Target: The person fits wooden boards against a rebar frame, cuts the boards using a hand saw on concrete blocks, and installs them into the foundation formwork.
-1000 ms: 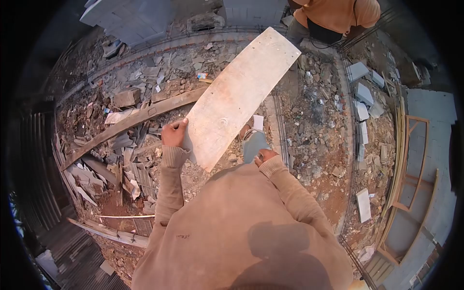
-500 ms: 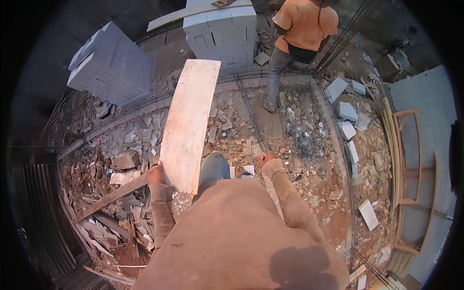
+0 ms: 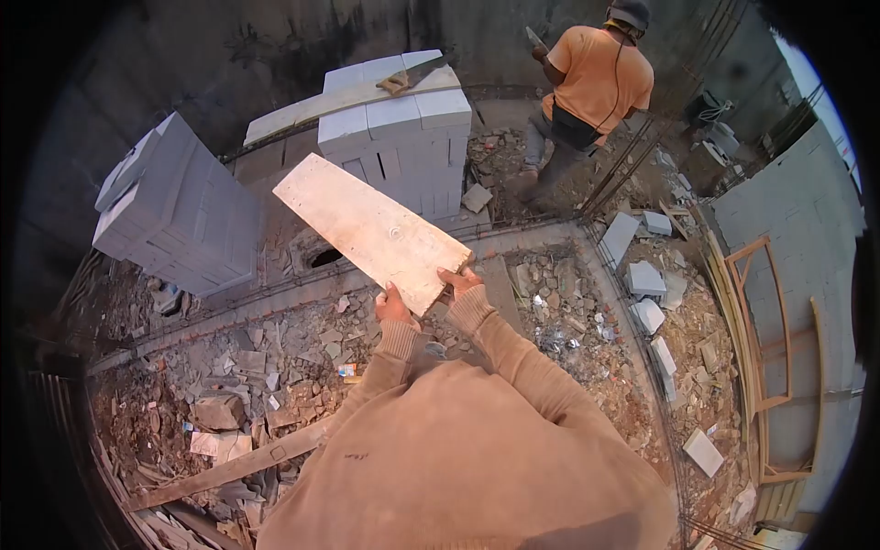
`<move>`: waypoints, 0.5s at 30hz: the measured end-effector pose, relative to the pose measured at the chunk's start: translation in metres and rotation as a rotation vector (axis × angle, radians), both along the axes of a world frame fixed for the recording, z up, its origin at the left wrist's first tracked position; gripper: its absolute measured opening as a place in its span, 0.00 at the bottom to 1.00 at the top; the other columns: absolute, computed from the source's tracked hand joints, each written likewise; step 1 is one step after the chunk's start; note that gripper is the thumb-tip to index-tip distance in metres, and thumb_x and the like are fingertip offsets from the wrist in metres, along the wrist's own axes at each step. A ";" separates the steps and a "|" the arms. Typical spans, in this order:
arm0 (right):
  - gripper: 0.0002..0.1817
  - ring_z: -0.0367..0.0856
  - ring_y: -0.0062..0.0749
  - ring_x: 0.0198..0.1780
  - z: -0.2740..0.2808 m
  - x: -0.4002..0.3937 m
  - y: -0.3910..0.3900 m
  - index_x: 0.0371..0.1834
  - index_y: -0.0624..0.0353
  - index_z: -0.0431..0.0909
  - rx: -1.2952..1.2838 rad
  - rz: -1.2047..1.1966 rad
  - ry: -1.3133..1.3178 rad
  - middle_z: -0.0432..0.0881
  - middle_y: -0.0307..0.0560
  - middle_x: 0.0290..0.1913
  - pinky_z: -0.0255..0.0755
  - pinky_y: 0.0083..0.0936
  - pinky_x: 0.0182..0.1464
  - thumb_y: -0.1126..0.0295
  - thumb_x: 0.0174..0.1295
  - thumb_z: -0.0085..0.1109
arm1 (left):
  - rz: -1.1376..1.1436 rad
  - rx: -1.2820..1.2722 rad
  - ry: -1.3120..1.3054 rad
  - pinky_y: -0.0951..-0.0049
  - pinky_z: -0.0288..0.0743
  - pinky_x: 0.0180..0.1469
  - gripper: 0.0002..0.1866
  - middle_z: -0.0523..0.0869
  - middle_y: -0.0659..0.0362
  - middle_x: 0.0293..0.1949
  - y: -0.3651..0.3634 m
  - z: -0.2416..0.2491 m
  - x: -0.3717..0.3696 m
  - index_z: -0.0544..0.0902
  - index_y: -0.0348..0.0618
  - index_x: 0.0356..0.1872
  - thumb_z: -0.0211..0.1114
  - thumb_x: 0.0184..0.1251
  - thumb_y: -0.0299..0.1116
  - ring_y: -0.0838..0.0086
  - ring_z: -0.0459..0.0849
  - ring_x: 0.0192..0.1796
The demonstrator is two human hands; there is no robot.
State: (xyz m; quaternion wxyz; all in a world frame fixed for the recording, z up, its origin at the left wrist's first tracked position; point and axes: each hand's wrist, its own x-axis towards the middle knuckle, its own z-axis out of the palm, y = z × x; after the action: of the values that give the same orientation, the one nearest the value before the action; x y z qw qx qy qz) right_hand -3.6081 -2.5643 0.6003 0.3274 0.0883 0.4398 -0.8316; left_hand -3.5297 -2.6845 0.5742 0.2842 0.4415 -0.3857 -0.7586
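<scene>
A pale, flat wooden board [image 3: 371, 229] is held out in front of me, its far end pointing up and to the left. My left hand [image 3: 394, 304] grips the near left corner, with the thumb on the upper face. On the right corner of the same end, my right hand [image 3: 460, 280] is closed with its thumb on top. The fingers under the board are mostly hidden. Beyond the board stands a stack of white blocks [image 3: 417, 170]. A hand saw [image 3: 410, 75] lies on a long plank [image 3: 312, 108] across that stack.
A second block stack [image 3: 183, 215] stands at the left. A co-worker in an orange shirt [image 3: 600, 78] is at the back right. Rubble covers the ground, crossed by a concrete beam [image 3: 302, 298]. Loose blocks [image 3: 646, 279] and a wooden frame [image 3: 779, 321] lie along the right.
My right hand has come up and taken hold of the board. The board has swung leftward and been lifted forward. The co-worker has stepped away, and my view has tilted up.
</scene>
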 end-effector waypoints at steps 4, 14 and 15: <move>0.19 0.86 0.28 0.47 -0.048 -0.148 -0.050 0.54 0.70 0.84 0.353 0.086 0.325 0.88 0.51 0.46 0.84 0.28 0.47 0.72 0.61 0.72 | -0.071 0.300 0.171 0.64 0.83 0.48 0.20 0.86 0.46 0.53 -0.024 0.006 -0.084 0.77 0.28 0.56 0.61 0.79 0.39 0.62 0.87 0.51; 0.25 0.87 0.30 0.44 0.010 -0.428 -0.018 0.59 0.73 0.82 0.417 -0.109 0.430 0.88 0.50 0.49 0.81 0.25 0.47 0.64 0.65 0.73 | -0.782 -0.334 -0.128 0.74 0.82 0.47 0.20 0.89 0.53 0.50 -0.124 0.036 -0.209 0.80 0.34 0.59 0.67 0.74 0.36 0.74 0.87 0.47; 0.25 0.87 0.30 0.44 0.006 -0.460 -0.024 0.59 0.73 0.82 0.425 -0.108 0.421 0.88 0.50 0.49 0.81 0.25 0.47 0.64 0.65 0.73 | -0.715 -0.445 -0.157 0.73 0.81 0.48 0.20 0.89 0.52 0.50 -0.145 0.033 -0.223 0.80 0.34 0.60 0.68 0.74 0.37 0.73 0.87 0.47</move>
State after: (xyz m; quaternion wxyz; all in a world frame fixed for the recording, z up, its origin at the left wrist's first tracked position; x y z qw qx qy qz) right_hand -4.0680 -2.5880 0.6068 0.1586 0.0037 0.6567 -0.7373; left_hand -3.7530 -2.8297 0.6077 0.0613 0.2642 -0.6893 -0.6718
